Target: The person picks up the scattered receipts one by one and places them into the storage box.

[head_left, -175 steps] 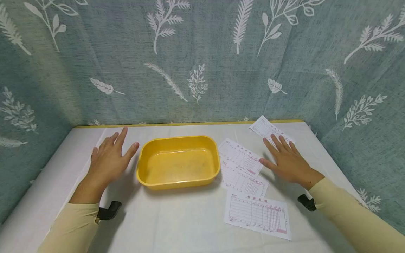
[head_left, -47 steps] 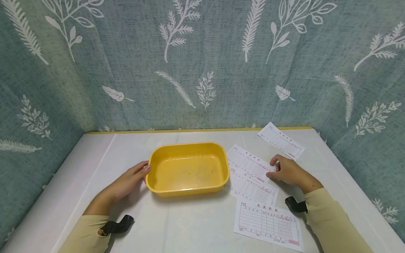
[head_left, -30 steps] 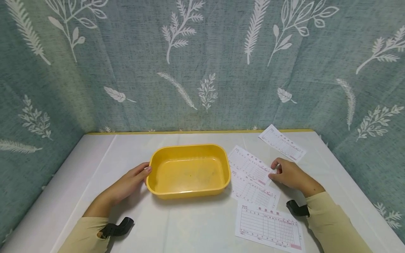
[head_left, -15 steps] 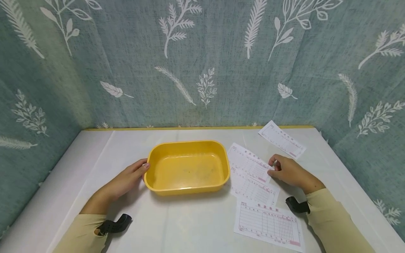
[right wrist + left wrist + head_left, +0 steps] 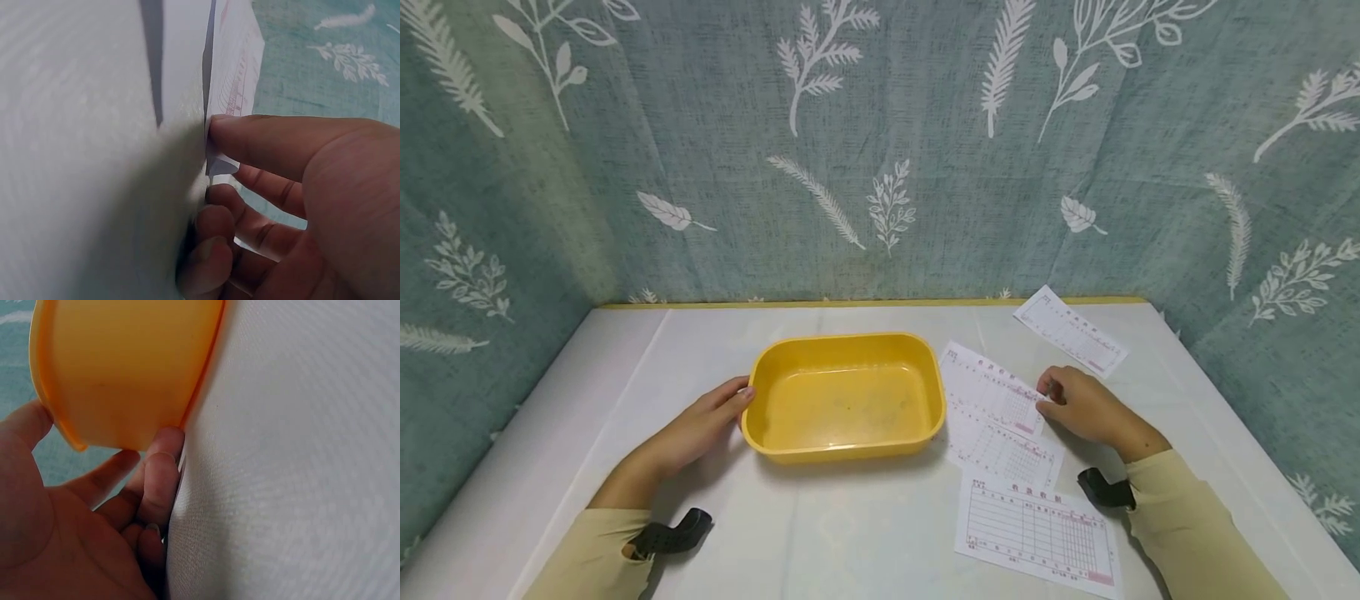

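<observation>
Nearest me, at the lower right of the head view, the near slip (image 5: pixel 1037 533) lies flat on the white table (image 5: pixel 850 533), with neither hand on it. Farther up, right of centre, the middle slip (image 5: pixel 1003 457) lies partly under the held slip (image 5: pixel 985 385). My right-wrist view shows the right hand (image 5: pixel 1093 408) pinching that held slip's end, thumb on top and forefinger tip hidden behind the paper, a corner curling; the other fingers are bent. Left of centre, the left hand (image 5: pixel 688 435) grips the end of the yellow tray (image 5: pixel 850 453), thumb at the rim and fingertips against the outer wall. The tray sits upright mid-frame, just beside the papers. Beyond, toward the upper right, the far slip (image 5: pixel 1070 332) lies apart from the others, near the yellow edge strip (image 5: pixel 865 303); the leaf-patterned curtain (image 5: pixel 700 150) backs everything.

I judge the work to be at an early stage: the tray has a hand on it and one slip is caught, but all four lie outside the tray, three of them unhandled. How much of the held slip is off the table, I can't tell.
</observation>
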`<state>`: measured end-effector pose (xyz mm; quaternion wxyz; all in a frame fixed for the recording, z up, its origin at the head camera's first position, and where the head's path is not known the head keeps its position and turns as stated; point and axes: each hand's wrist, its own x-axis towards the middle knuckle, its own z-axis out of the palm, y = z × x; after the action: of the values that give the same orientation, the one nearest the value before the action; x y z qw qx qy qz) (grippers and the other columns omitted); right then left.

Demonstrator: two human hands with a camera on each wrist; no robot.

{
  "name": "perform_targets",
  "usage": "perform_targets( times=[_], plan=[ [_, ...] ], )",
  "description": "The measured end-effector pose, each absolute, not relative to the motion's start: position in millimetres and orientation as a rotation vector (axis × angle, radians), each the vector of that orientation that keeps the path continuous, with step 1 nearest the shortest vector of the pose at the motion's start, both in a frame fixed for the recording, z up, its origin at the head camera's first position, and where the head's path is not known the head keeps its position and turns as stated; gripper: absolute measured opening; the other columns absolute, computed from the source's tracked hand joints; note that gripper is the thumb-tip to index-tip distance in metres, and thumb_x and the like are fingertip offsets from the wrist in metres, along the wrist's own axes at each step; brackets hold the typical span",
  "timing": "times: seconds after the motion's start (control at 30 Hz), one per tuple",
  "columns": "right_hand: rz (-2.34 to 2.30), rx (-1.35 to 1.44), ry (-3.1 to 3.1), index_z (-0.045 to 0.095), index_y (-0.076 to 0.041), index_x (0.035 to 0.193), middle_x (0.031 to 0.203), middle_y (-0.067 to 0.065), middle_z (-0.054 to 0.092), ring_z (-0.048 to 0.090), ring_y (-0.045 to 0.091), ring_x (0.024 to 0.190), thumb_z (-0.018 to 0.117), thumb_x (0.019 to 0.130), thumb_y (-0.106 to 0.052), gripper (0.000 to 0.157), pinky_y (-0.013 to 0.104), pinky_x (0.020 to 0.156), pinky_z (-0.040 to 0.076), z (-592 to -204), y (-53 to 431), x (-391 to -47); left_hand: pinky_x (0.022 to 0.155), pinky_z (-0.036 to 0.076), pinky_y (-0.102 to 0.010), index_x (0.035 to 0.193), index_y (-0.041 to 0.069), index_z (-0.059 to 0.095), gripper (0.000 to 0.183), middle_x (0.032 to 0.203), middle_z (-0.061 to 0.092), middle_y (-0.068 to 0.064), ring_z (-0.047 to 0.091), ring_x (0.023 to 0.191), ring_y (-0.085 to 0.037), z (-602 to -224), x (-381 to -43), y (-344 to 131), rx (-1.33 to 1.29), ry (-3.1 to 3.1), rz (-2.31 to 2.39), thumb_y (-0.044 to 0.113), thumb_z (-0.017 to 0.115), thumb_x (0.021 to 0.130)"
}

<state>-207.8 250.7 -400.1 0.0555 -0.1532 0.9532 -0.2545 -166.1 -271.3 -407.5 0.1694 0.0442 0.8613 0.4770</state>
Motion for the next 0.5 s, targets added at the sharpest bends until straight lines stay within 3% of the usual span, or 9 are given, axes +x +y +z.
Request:
perform_targets(
  times=[0.5],
  plan=[
    [-0.746,-0.4,2.898,0.059,-0.006,0.097,0.093,0.008,0.058,0.052,0.021,0.083,0.067,0.091,-0.005,0.01,0.031,0.07,0.045,-397.3,242.0,-206.6,0.116,0.014,-0.073,0.155,0.01,0.031,0.063,0.159,0.032,-0.021,0.018,0.15,-0.043,-407.2,-168.3,-271.9,0.123,2.442,1.342,0.049,0.038,0.106]
  ],
)
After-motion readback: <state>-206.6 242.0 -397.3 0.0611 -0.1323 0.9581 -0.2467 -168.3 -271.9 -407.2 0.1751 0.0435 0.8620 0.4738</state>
